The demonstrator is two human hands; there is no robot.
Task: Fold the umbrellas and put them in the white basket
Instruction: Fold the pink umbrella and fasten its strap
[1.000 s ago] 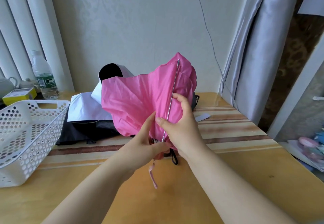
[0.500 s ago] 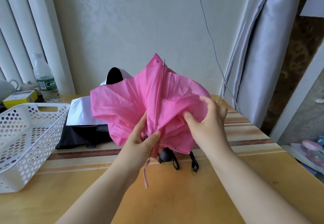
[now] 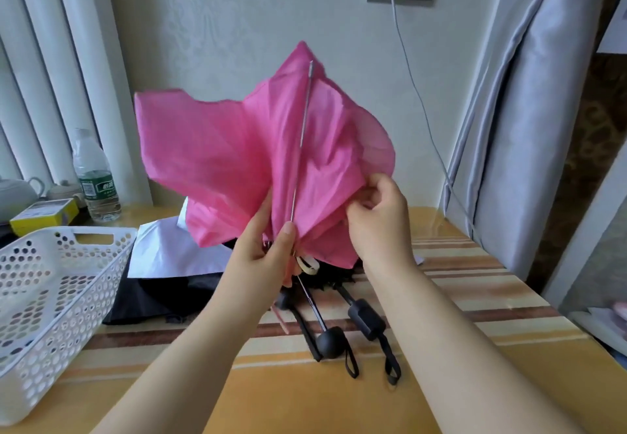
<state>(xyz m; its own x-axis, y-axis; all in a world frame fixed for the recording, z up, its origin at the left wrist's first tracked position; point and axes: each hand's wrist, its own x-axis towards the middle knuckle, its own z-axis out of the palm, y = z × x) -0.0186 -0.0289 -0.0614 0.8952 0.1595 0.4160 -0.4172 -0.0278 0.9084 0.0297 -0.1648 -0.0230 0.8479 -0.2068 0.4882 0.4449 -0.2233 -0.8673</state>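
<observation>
Clearly, you held the pink umbrella [image 3: 237, 168] above the table [image 3: 305, 399], its long axis nearly upright, the canopy end toward twelve o'clock and the black handle [image 3: 330, 342] toward five. Your left hand [image 3: 261, 247] gripped the gathered fabric at the base, thumb against the metal rib [image 3: 302, 141]. Your right hand [image 3: 380, 219], at three o'clock of the canopy, pinched a fold with curled fingers. At nine o'clock sat the white basket [image 3: 51, 297]; a black-and-white umbrella [image 3: 163, 277] lay behind.

Bright soft daylight, wide-angle edge distortion
</observation>
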